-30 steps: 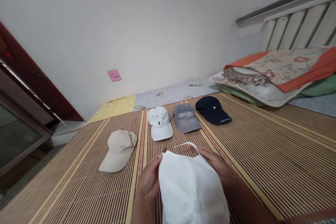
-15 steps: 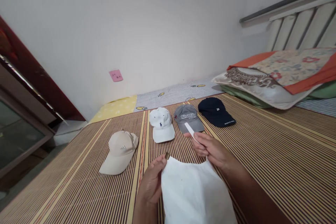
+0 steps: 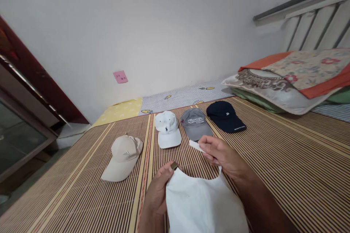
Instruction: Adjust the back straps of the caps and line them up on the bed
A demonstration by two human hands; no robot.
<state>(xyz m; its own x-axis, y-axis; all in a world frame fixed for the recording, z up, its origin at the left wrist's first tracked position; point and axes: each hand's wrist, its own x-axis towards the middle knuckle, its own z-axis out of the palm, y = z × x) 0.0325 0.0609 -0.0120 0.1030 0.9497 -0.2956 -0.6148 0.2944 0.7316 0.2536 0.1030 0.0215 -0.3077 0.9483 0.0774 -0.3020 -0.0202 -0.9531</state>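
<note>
A white cap (image 3: 199,204) is held up close to me, its back opening facing away, with its lower part cut off by the frame. My left hand (image 3: 160,187) is closed on the opening's left edge, at a small brass-coloured buckle (image 3: 174,165). Between thumb and fingers of my right hand (image 3: 218,153) is the cap's loose white strap (image 3: 195,146), its free end pointing left. Strap and buckle are apart. Beyond my hands lie a white cap with a small dark logo (image 3: 167,129), a grey cap with lettering (image 3: 195,123) and a navy cap (image 3: 224,116).
A beige cap (image 3: 123,158) rests at the left on the striped mat (image 3: 76,185). Stacked pillows (image 3: 284,83) lie at the back right below a radiator (image 3: 314,25). A pink note (image 3: 120,76) is on the wall (image 3: 175,32).
My right hand has tipped the strap down and to the left, from pointing steeply up to nearly level. The held cap's edge sits slightly lower. Both hands keep their hold.
</note>
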